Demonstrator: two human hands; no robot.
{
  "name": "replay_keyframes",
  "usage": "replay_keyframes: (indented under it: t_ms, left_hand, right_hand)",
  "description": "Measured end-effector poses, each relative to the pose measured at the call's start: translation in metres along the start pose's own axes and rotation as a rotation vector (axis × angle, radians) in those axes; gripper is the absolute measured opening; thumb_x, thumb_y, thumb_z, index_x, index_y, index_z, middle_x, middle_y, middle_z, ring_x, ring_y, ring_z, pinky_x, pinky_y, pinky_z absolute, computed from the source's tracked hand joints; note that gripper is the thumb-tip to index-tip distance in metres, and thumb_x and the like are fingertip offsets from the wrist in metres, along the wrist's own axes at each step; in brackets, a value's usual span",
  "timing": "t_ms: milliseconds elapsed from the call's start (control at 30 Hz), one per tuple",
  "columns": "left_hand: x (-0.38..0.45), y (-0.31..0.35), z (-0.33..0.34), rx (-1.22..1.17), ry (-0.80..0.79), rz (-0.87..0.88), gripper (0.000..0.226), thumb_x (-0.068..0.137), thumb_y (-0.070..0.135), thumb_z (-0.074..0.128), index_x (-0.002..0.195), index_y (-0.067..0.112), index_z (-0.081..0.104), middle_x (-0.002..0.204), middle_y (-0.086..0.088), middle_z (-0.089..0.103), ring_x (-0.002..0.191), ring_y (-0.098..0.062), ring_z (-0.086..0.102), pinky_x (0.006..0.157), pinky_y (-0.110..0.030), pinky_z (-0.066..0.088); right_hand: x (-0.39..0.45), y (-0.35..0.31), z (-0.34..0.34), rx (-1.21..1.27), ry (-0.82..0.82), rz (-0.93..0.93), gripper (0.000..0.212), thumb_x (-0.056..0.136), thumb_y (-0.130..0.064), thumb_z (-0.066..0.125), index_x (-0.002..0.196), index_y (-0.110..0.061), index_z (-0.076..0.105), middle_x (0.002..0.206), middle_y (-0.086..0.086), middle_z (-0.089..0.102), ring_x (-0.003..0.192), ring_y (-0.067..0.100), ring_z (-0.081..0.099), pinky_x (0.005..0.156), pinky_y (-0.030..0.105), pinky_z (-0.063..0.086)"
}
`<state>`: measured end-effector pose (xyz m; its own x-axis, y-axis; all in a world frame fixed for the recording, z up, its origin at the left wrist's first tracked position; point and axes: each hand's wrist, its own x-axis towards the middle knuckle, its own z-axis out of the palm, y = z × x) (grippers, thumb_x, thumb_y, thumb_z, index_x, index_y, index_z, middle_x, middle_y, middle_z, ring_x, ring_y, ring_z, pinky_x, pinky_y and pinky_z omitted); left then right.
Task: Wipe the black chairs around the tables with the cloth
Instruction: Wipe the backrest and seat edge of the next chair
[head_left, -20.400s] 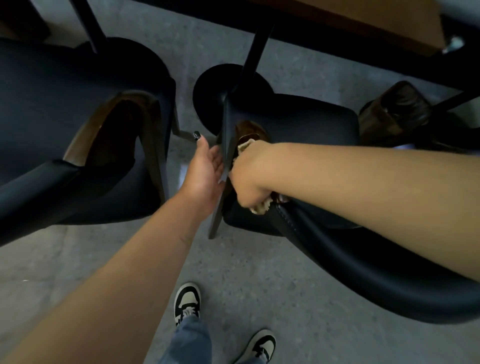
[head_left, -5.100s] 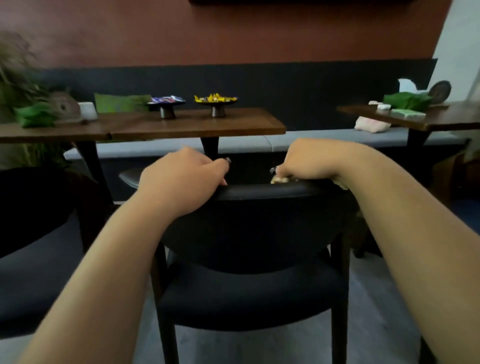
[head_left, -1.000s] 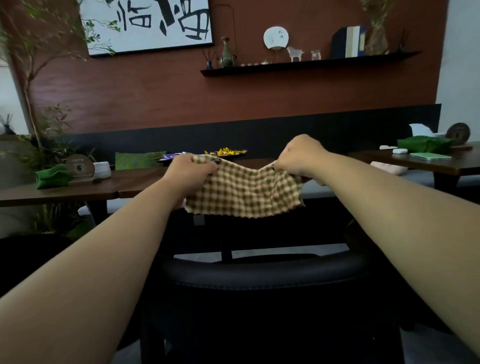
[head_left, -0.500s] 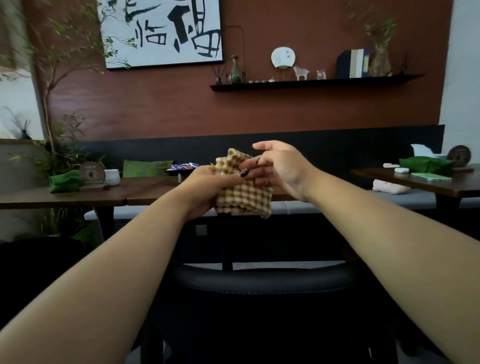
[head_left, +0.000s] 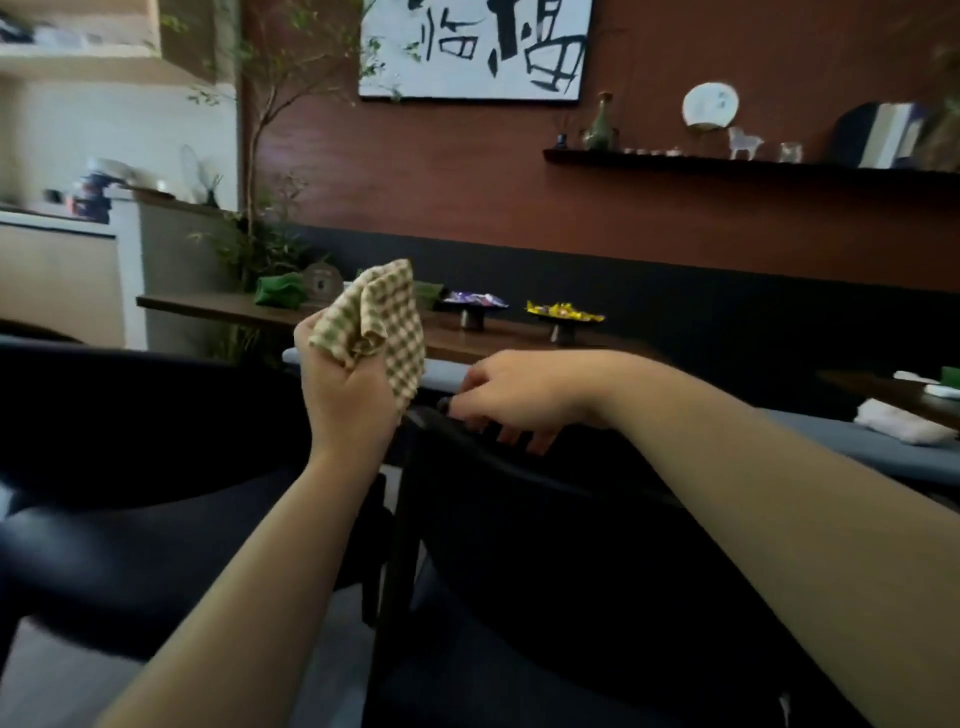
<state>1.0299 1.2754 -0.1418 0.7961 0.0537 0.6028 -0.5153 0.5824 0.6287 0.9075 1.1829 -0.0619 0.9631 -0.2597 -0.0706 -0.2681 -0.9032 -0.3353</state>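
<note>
Red-brown wall, dark bench and table (head_left: 270, 307) behind two black chairs.

Right chair (head_left: 545, 545) – right hand (head_left: 524, 397) curled over its top rail; left chair (head_left: 130, 467) untouched. Left hand (head_left: 345, 387) grips the cloth (head_left: 387, 325) bunched, raised off both. Risk – a loose corner dangles, so the wad may slip or wipe poorly.

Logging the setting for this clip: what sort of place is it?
Probably a cafe or tea house: a long bench behind wooden tables, candy dishes, a calligraphy painting.
</note>
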Motion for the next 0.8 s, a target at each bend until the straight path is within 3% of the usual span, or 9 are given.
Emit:
replay_keyframes:
  t_ms: [100,233,333,400,467,500,600,667,800]
  left_hand:
    - [-0.019,-0.024,-0.035,0.145,-0.019,0.027,0.044,0.092,0.014,0.048,0.135,0.013,0.054,0.135,0.0,0.059,0.126,-0.014,0.055,0.105,-0.044,0.046]
    - [-0.044,-0.065,-0.052,0.09,-0.035,-0.102,0.047,0.091,0.015,0.045,0.137,0.013,0.054,0.137,0.002,0.058,0.131,-0.015,0.05,0.112,-0.048,0.037]
    - [-0.056,-0.086,-0.04,0.033,-0.151,-0.2,0.041,0.095,0.023,0.046,0.133,0.014,0.057,0.135,-0.001,0.059,0.131,-0.016,0.05,0.114,-0.042,0.033]
    - [-0.062,-0.092,-0.026,0.029,-0.198,-0.263,0.033,0.097,0.031,0.045,0.126,0.027,0.06,0.124,0.011,0.064,0.121,-0.002,0.054,0.105,-0.024,0.04]
    - [-0.065,-0.095,-0.016,-0.038,-0.164,-0.35,0.026,0.101,0.035,0.044,0.12,0.031,0.06,0.116,0.016,0.065,0.115,0.002,0.056,0.095,-0.013,0.043]
    - [-0.066,-0.095,-0.014,-0.071,-0.132,-0.39,0.021,0.102,0.034,0.043,0.114,0.033,0.061,0.108,0.019,0.067,0.109,0.005,0.057,0.088,-0.007,0.043]
    - [-0.072,-0.091,-0.008,-0.086,-0.018,-0.44,0.017,0.102,0.039,0.044,0.09,0.036,0.056,0.073,0.037,0.064,0.078,0.021,0.057,0.062,0.005,0.038]
    - [-0.079,-0.087,-0.002,-0.127,0.008,-0.44,0.018,0.102,0.04,0.043,0.104,0.033,0.059,0.087,0.031,0.068,0.092,0.017,0.058,0.076,-0.001,0.041]
    - [-0.098,-0.075,0.004,-0.125,-0.026,-0.304,0.059,0.095,0.042,0.041,0.148,0.016,0.038,0.146,0.008,0.045,0.14,-0.008,0.035,0.117,-0.031,0.027]
  right_hand:
    - [0.023,-0.017,0.014,-0.266,-0.107,0.059,0.037,0.096,-0.049,0.043,0.109,-0.016,0.054,0.105,0.003,0.056,0.095,0.026,0.061,0.077,0.037,0.056]
    - [0.045,-0.018,0.021,-0.31,-0.098,0.094,0.043,0.096,-0.05,0.039,0.114,-0.013,0.052,0.114,0.009,0.054,0.096,0.031,0.061,0.071,0.036,0.055]
    - [0.051,-0.015,0.019,-0.138,-0.116,0.139,0.034,0.096,-0.047,0.042,0.095,-0.017,0.059,0.087,0.006,0.058,0.068,0.024,0.06,0.058,0.032,0.053]
    - [0.052,-0.011,0.021,0.013,-0.145,0.174,0.031,0.095,-0.042,0.046,0.095,-0.016,0.063,0.085,0.008,0.066,0.07,0.027,0.066,0.066,0.038,0.056]
    - [0.055,-0.005,0.027,0.136,-0.133,0.155,0.037,0.095,-0.04,0.046,0.119,-0.017,0.062,0.11,0.009,0.069,0.098,0.03,0.068,0.093,0.044,0.052]
    - [0.056,-0.004,0.03,0.186,-0.112,0.136,0.037,0.096,-0.038,0.045,0.123,-0.019,0.061,0.114,0.006,0.068,0.103,0.026,0.066,0.097,0.041,0.05]
    - [0.061,-0.009,0.037,0.128,0.015,0.102,0.032,0.098,-0.033,0.042,0.11,-0.017,0.067,0.112,-0.003,0.064,0.097,0.013,0.063,0.086,0.021,0.046]
    - [0.068,-0.009,0.04,0.1,0.132,0.13,0.03,0.1,-0.026,0.037,0.092,-0.014,0.064,0.104,0.004,0.061,0.084,0.013,0.055,0.068,0.022,0.039]
    - [0.073,-0.002,0.035,0.349,0.154,0.376,0.038,0.1,-0.037,0.032,0.08,-0.009,0.049,0.073,0.015,0.052,0.047,0.02,0.052,0.05,0.02,0.041]
